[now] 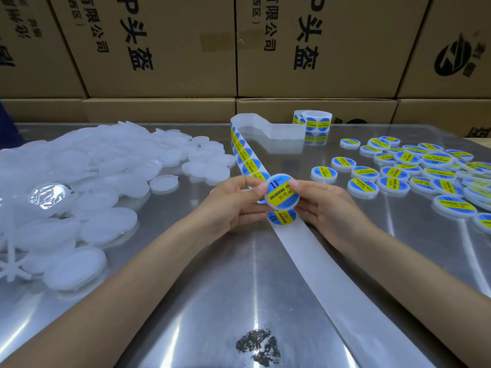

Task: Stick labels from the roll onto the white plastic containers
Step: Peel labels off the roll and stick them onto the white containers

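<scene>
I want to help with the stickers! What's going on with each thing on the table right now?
Container in hands: labelled, held up by both.
Left hand: pinching its edge.
Right hand: pinching the other edge.
Label strip: unrolled, stickers left on it.
Roll: upright.
Plain containers: piled, unlabelled.
Finished containers: labelled, spread out.

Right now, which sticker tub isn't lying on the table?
The labelled container held up between the left hand and right hand; the other labelled containers lie on the table.

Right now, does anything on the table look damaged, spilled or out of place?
One oddity: a dark, flaky patch on the metal table, near its front edge, like worn film or residue. The container held in both hands carries its label flat, and the label strip looks intact.
</scene>
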`<move>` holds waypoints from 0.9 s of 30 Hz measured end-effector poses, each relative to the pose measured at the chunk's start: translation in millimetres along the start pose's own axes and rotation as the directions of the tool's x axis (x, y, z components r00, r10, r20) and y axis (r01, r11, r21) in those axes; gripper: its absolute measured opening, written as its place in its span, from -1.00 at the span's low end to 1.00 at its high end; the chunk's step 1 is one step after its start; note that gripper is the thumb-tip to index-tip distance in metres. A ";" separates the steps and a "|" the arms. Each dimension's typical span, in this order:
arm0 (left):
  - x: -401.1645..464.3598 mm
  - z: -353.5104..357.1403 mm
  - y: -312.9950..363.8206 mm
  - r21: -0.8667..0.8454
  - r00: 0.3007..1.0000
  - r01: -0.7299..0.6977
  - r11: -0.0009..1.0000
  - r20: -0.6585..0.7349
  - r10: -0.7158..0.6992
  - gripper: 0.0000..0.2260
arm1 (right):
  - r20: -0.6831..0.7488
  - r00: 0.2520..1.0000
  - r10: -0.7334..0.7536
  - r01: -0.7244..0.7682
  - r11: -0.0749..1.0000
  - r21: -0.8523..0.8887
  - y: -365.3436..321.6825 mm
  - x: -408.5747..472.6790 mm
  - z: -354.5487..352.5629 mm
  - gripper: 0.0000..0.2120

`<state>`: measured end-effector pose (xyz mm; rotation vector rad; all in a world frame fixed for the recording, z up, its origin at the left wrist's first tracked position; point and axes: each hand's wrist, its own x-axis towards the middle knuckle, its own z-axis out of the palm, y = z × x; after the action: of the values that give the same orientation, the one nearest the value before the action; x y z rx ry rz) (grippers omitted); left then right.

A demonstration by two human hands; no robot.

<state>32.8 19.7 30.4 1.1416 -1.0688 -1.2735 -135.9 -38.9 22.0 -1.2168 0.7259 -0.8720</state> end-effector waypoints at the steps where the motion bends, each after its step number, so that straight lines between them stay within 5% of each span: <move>1: -0.3 0.4 0.2 0.003 1.000 -0.004 1.000 -0.001 0.004 -0.90 | -0.010 1.000 0.003 -0.003 1.000 -0.007 0.2 0.1 0.1 -0.87; 19: -2.6 7.7 1.6 0.126 0.993 -0.045 0.991 -0.102 0.058 -0.92 | -0.089 0.996 -0.022 0.020 1.000 -0.021 0.5 -4.2 4.0 -0.90; 23: -2.8 13.4 -0.2 0.170 0.970 -0.083 0.982 -0.213 0.118 -0.94 | -0.134 0.981 -0.140 0.125 0.985 -0.116 6.7 -6.3 9.0 -0.90; 27: -3.0 19.9 -1.5 0.143 0.954 -0.127 0.982 -0.254 0.160 -0.92 | -0.210 0.887 -0.412 0.333 0.885 -0.326 10.0 -8.3 16.2 -0.92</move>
<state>12.8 22.1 31.8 1.2643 -1.0207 -0.9205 -124.4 -22.8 15.7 -1.5423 0.8721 -1.3140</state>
